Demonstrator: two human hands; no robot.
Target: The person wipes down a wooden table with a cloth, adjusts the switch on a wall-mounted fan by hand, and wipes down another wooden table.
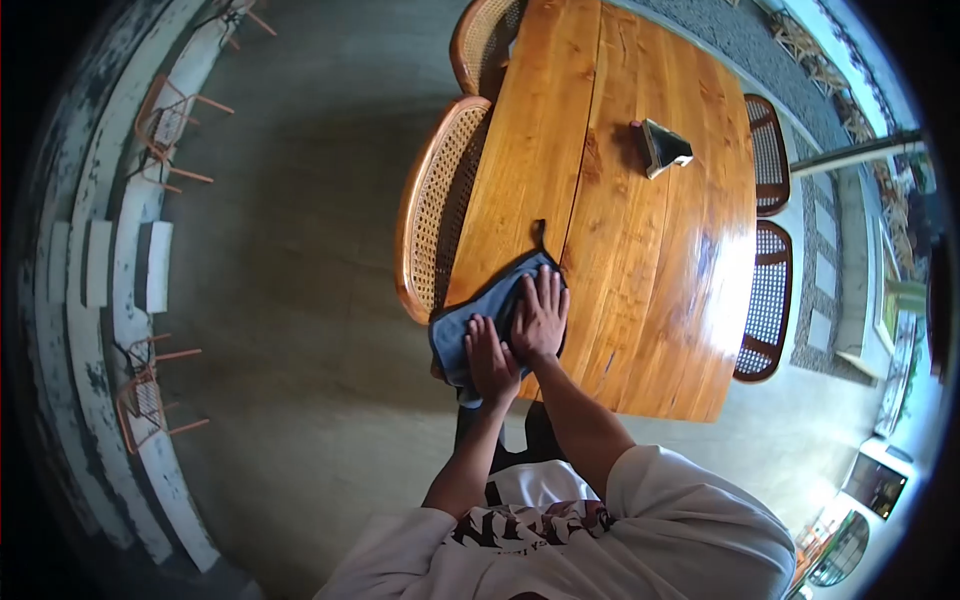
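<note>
A grey-blue cloth point(502, 297) lies spread over the near left corner of the wooden table point(625, 250), part of it draping past the edge. My left hand point(491, 358) presses flat on the cloth near the table's edge, fingers stretched out. Just to its right and slightly farther forward, my right hand point(540, 312) also rests flat on the cloth with its fingers extended. A dark hanging loop point(540, 235) sticks out from the cloth's far corner onto the wood. What lies under the cloth is hidden.
Toward the far right of the tabletop stands a small dark triangular holder point(663, 148). Rattan-backed chairs line the left side point(440, 210) and the right side point(765, 300). White steps point(130, 300) with small wooden chairs rise at the far left.
</note>
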